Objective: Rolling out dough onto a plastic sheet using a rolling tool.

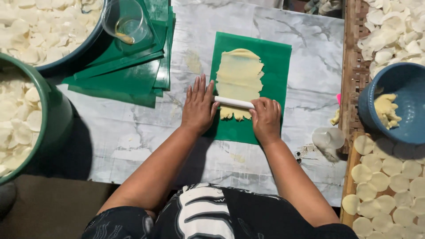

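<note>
On a grey marbled tabletop (305, 57), the flat left hand (198, 106) and curled right hand (265, 117) are pressing a thin white rolling pin (233, 102) over pale yellow dough (239, 75) on a green plastic sheet (276, 66).

1. Rolling pin (233, 102) lies across the dough sheet (239, 77), between left grip (199, 106) and right grip (265, 118).
2. Dough's on a mat (279, 62) on the bench (310, 53).
3. Mat stack (128, 82) sits left of the left grip, bowl (400, 84) right of the right one.
</note>
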